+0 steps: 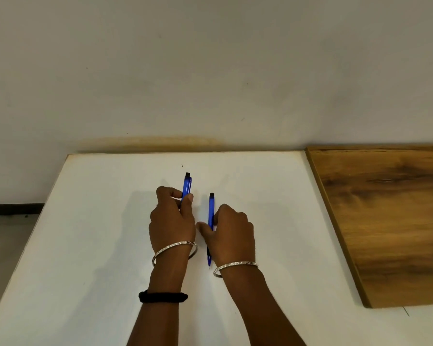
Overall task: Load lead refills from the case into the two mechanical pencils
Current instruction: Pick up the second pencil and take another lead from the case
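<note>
Your left hand (171, 218) curls round the left pencil (187, 184), cap toward 12 o'clock. Your right hand (233, 233) pinches the right pencil (211, 208), tip toward 6, over the table (85, 221).

Two pencils (187, 185) (211, 211), two hands (171, 221) (233, 233)

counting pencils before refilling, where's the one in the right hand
Head view, centre of the white table: the right hand holds the right pencil, just right of the left hand and left pencil.
</note>
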Tool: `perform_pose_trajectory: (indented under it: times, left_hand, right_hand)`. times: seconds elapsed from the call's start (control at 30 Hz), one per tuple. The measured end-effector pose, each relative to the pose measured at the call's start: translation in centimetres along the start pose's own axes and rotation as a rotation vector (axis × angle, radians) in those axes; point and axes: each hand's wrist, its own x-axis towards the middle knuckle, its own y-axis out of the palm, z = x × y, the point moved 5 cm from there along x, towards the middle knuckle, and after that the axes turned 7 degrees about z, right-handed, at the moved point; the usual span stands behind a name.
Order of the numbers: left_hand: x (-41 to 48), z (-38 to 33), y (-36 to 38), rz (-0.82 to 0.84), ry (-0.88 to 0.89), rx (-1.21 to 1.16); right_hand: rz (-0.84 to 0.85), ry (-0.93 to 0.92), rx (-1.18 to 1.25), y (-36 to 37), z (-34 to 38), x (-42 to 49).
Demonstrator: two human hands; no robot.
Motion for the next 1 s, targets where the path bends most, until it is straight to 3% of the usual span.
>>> perform_pose_trajectory:
  times: [0.13, 0.63, 0.73, 0.8, 0.9, 1.0]
  left_hand:
    - [0.2, 0.0, 0.2, 0.043, 0.019, -0.123]
    - [0.4, -0.3, 1.2, 0.21, 0.178, -0.093]
    - [0.3, -0.4, 1.5, 0.258, 0.219, -0.071]
    - [0.1, -0.5, 1.8, 0.286, 0.246, -0.048]
    - [-0.1, -0.8, 2.2, 0.322, 0.281, -0.018]
    - [-0.5, -1.2, 2.6, 0.337, 0.338, -0.006]
  right_hand:
    - [-0.03, 0.067, -0.041, -0.7, -0.5, -0.2]
    - [-0.065, 0.08, -0.079, -1.0, 0.0, -0.4]
    - [-0.256, 0.027, 0.106, -3.3, -0.5, -0.3]
    - [-0.317, -0.01, 0.375, -4.8, -1.5, 0.3]
    - [-0.175, -0.012, 0.858, -5.8, -3.2, 1.3]
    - [-0.035, -0.07, 1.047, -5.9, -3.9, 1.6]
